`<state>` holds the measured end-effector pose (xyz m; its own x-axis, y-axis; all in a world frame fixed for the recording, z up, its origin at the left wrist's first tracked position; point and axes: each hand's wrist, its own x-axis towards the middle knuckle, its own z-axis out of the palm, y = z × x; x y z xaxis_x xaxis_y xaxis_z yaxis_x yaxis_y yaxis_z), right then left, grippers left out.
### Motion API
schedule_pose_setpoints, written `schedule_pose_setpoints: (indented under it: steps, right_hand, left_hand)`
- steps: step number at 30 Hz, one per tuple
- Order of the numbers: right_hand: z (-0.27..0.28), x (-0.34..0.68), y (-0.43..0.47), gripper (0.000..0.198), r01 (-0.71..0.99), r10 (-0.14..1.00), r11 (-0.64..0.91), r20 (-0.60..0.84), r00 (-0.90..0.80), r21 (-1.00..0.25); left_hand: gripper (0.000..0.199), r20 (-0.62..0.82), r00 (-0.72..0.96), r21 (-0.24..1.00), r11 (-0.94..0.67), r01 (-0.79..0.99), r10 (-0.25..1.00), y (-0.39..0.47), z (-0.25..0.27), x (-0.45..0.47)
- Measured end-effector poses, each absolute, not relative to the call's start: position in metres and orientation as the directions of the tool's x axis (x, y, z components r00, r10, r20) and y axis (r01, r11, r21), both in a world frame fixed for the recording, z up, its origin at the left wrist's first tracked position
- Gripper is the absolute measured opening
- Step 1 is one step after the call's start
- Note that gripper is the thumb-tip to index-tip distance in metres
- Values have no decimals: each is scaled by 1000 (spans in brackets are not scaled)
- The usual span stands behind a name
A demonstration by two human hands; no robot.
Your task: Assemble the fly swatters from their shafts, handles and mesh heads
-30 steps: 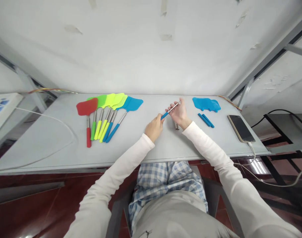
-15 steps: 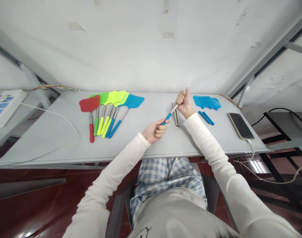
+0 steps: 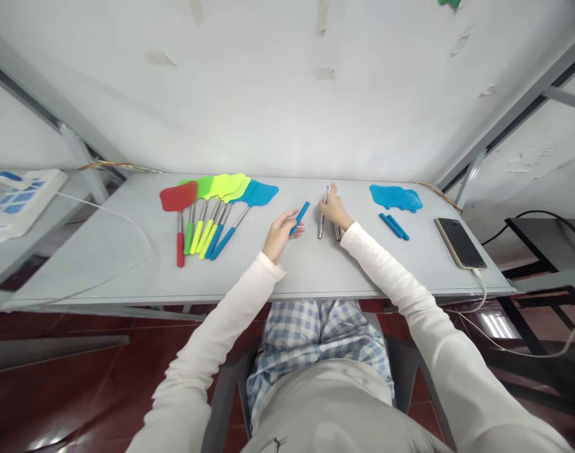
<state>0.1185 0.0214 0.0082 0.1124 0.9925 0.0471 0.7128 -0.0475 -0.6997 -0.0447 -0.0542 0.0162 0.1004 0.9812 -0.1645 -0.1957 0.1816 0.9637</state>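
Observation:
My left hand (image 3: 279, 233) holds a blue handle sleeve (image 3: 300, 218) above the table, pinched between thumb and fingers and tilted up to the right. My right hand (image 3: 334, 208) has its fingers closed on a thin metal rod (image 3: 321, 226), low over the tabletop. Other metal rods (image 3: 338, 233) lie partly hidden beneath that hand. To the right are blue fly swatter heads (image 3: 395, 197), with two blue handle sleeves (image 3: 394, 226) in front of them. Whole fly swatters in red (image 3: 178, 197), green, yellow and blue (image 3: 262, 193) lie fanned out on the left.
A phone (image 3: 460, 243) with a white cable rests at the right end of the grey table (image 3: 250, 270). A thin white cable crosses the left end. Beyond stands a white and blue box (image 3: 21, 201). A wall (image 3: 268, 113) rises behind the table.
The blue handle sleeve and metal rod, joined between my hands before, are now apart. My right hand has moved down and left with the rod; my left hand has shifted up and left.

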Motion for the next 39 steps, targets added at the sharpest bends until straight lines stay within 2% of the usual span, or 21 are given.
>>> schedule_pose_setpoints:
  steps: [1, 3, 6, 8, 10, 12, 14, 17, 19, 22, 24, 26, 29, 33, 35, 37, 39]
  right_hand:
    - [7, 118, 19, 64, 823, 991, -28, 91, 96, -567]
    - [4, 119, 12, 65, 920, 987, -19, 140, 80, -392]
    - [5, 122, 0, 54, 953, 977, 5, 205, 60, -304]
    - [9, 123, -8, 40, 934, 963, 34, 261, 65, -356]
    - [16, 123, -16, 37, 862, 959, 73, 271, 77, -501]
    - [21, 121, -22, 36, 723, 970, 125, 237, 55, -680]
    - [24, 121, -27, 27, 558, 972, 197, 235, -3, -806]
    - [24, 135, -27, 21, 413, 959, 269, 281, -33, -870]
    - [21, 156, -27, 22, 423, 957, 265, 289, -9, -867]
    - [17, 198, -30, 23, 625, 947, 205, 314, 67, -753]
    - [15, 224, -35, 24, 790, 946, 136, 316, 76, -597]
    - [13, 243, -40, 30, 878, 958, 98, 283, 43, -468]
    - [9, 259, -48, 37, 951, 966, 80, 260, 1, -300]
    - [4, 269, -56, 33, 999, 960, 36, 280, -25, -33]
    - [3, 270, -60, 33, 1000, 957, 20, 290, -24, 17]
    - [5, 266, -63, 36, 999, 948, 39, 316, -29, -25]
    - [11, 254, -64, 40, 983, 932, 94, 362, -31, -158]
  left_hand:
    - [41, -150, 66, 975, 158, -153, 987, -53, 14, -43]
    - [41, -87, 17, 993, 88, -79, 996, -49, 9, -40]
    - [41, -17, 0, 1000, 17, -13, 1000, -43, 2, -37]
    - [41, -7, -4, 1000, 7, 18, 1000, -38, -2, -33]
    - [41, 23, -7, 998, -22, 58, 1000, -36, -3, -28]
    - [43, 83, 15, 990, -84, 113, 996, -36, 0, -20]
    - [45, 141, 72, 977, -150, 154, 987, -40, 4, -13]
    - [47, 199, 193, 943, -242, 231, 961, -47, 11, -15]
    - [42, 227, 218, 878, -296, 376, 949, -47, 12, -30]
    - [36, 279, 60, 657, -236, 716, 958, -38, 10, -70]
    - [40, 259, -122, 488, -21, 873, 958, -30, 7, -99]
    - [40, 223, -218, 363, 127, 923, 950, -23, 4, -121]
    - [37, 185, -191, 249, 142, 958, 964, -16, 2, -136]
    - [28, 147, -74, 235, 38, 971, 986, -12, -1, -138]
    - [23, 154, -36, 259, -5, 966, 987, -13, -2, -135]
    - [20, 166, -11, 305, -41, 951, 986, -18, 0, -128]
    - [17, 184, 35, 378, -103, 920, 982, -27, 5, -116]
